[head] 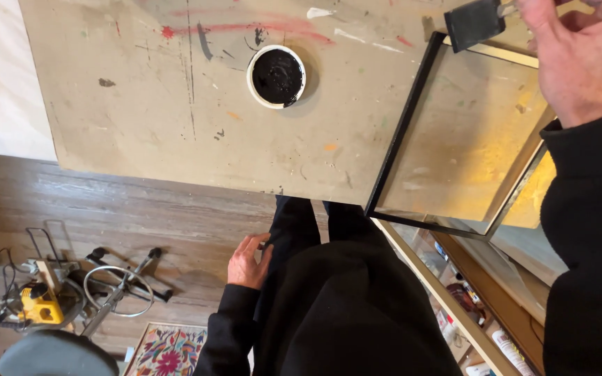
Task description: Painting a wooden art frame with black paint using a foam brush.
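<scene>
Foam brush sits at the top right of the view, pinched by its handle in the right hand. Black pad end points left and slightly down, toward the worktable; long axis runs roughly left-right across the view, handle end going up into the fingers. Pad hovers just over the far corner of the black frame; can't tell if it touches.

Frame is a thin black rectangle, its long sides running diagonally from top right to bottom left, overhanging the table's near edge.

White tub of black paint stands on the table, well left of the brush, lid off.

Left hand hangs low beside the person's dark trousers, fingers loosely curled, holding nothing.

On the wood floor below: yellow power tool with cables, patterned rug nearby.
</scene>
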